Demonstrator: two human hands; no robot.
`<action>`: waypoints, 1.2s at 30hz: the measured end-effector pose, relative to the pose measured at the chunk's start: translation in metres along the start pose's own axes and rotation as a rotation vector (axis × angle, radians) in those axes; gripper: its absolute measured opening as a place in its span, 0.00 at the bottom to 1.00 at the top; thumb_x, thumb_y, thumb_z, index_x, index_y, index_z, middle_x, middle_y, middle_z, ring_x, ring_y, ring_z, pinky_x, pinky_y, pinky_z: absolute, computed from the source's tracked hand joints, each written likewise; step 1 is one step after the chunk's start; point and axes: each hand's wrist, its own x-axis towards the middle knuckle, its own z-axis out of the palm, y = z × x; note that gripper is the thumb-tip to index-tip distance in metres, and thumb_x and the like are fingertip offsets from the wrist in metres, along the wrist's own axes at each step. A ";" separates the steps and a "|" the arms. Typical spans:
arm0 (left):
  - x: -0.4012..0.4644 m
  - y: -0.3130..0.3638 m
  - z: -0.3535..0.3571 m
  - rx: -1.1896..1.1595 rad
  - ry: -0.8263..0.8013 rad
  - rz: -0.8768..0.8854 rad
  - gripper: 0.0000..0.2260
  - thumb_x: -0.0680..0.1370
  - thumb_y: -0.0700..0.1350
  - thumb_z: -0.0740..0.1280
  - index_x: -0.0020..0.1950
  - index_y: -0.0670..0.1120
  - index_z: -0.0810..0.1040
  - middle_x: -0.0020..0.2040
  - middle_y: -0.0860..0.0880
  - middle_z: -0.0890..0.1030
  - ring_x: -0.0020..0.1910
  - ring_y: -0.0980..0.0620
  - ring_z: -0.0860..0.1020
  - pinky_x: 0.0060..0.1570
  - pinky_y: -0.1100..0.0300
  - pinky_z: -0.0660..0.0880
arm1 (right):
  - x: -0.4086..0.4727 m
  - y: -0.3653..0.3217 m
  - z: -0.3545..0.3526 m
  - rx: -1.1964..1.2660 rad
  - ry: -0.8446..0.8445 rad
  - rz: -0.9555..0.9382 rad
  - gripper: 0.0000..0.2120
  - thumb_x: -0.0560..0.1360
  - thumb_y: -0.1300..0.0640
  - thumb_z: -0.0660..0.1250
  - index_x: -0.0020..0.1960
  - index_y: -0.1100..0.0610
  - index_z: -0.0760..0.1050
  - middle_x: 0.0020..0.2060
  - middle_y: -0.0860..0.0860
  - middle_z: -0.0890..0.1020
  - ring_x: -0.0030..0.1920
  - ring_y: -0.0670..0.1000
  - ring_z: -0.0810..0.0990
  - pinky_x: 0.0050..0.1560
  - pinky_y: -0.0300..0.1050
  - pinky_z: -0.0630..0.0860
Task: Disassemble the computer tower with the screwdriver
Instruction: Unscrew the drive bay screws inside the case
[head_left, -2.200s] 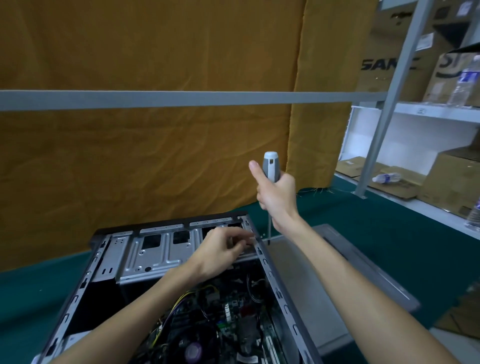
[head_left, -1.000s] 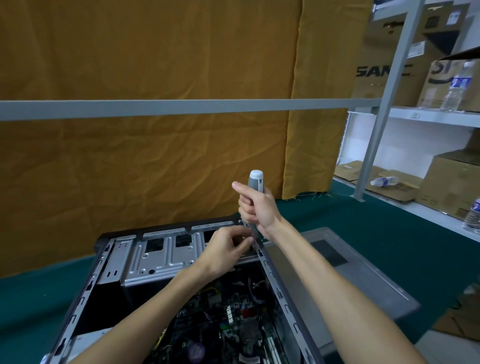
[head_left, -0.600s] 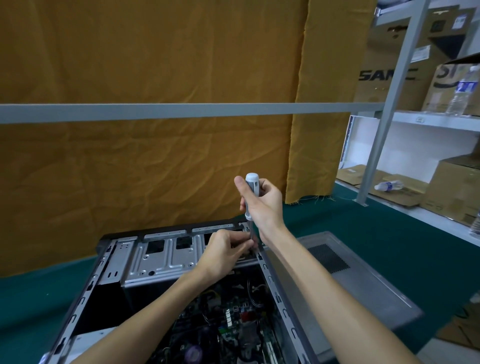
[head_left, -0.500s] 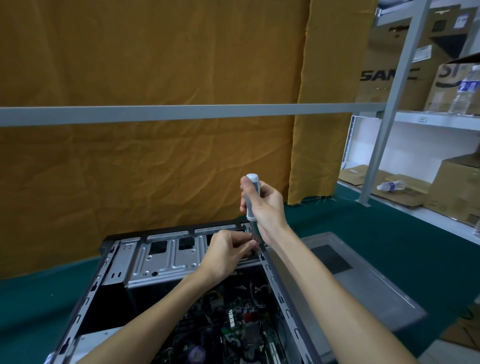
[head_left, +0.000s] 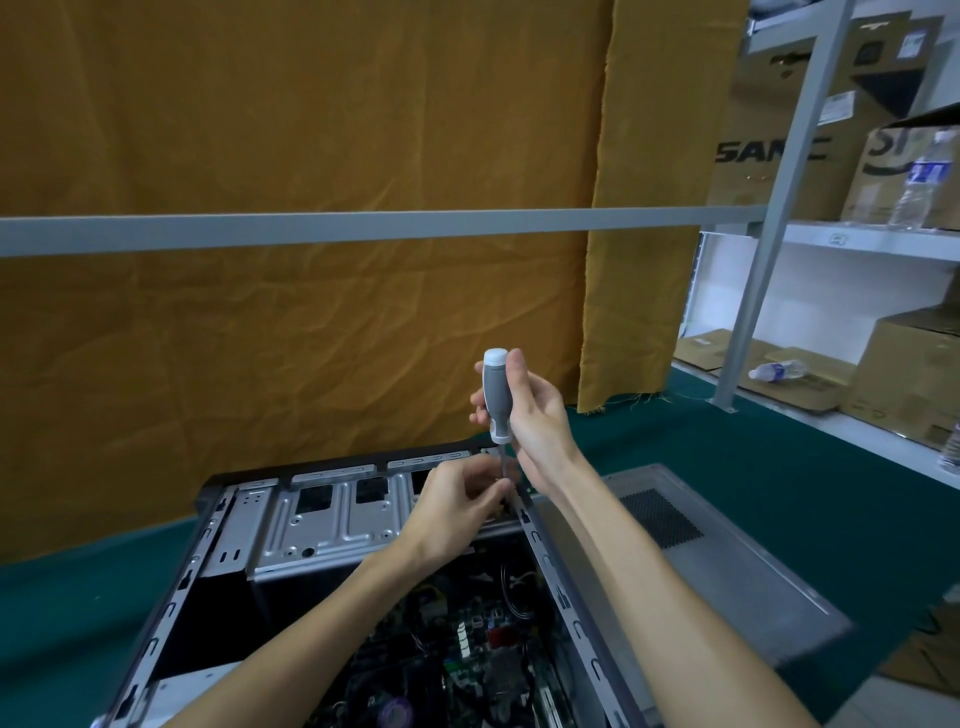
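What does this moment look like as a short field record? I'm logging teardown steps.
tool: screwdriver, upright, tip down at the case's far right corner
right hand: grips the screwdriver handle
left hand: fingers pinched at the shaft's lower end; the tip is hidden
computer tower: lying on its side, open, motherboard showing
drive bracket: silver metal, at the far end
side panel: flat on the green table beside the tower

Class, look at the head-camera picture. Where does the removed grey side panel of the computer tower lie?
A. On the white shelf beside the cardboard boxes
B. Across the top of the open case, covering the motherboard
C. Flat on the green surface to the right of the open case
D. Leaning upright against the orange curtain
C: the side panel lies flat on the green surface just right of the open case, its vent grille facing up.
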 end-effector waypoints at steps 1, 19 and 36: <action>0.000 0.000 -0.001 -0.019 -0.008 0.005 0.07 0.82 0.42 0.67 0.53 0.50 0.85 0.46 0.53 0.87 0.48 0.55 0.85 0.50 0.56 0.82 | 0.000 0.000 0.001 0.000 -0.012 -0.006 0.26 0.79 0.36 0.60 0.53 0.59 0.80 0.35 0.54 0.83 0.36 0.52 0.80 0.44 0.46 0.79; 0.000 -0.001 0.000 -0.011 0.117 -0.022 0.04 0.78 0.46 0.74 0.43 0.49 0.86 0.38 0.55 0.86 0.38 0.57 0.84 0.38 0.68 0.75 | -0.002 0.001 0.008 -0.096 -0.012 -0.121 0.25 0.73 0.39 0.72 0.55 0.60 0.77 0.40 0.51 0.84 0.33 0.50 0.79 0.41 0.45 0.79; -0.001 -0.002 0.003 0.021 0.116 -0.040 0.01 0.77 0.46 0.74 0.46 0.49 0.85 0.40 0.54 0.86 0.40 0.56 0.84 0.43 0.61 0.80 | -0.001 0.001 0.002 -0.054 0.108 -0.139 0.27 0.76 0.39 0.66 0.51 0.66 0.78 0.33 0.50 0.80 0.32 0.47 0.77 0.37 0.41 0.77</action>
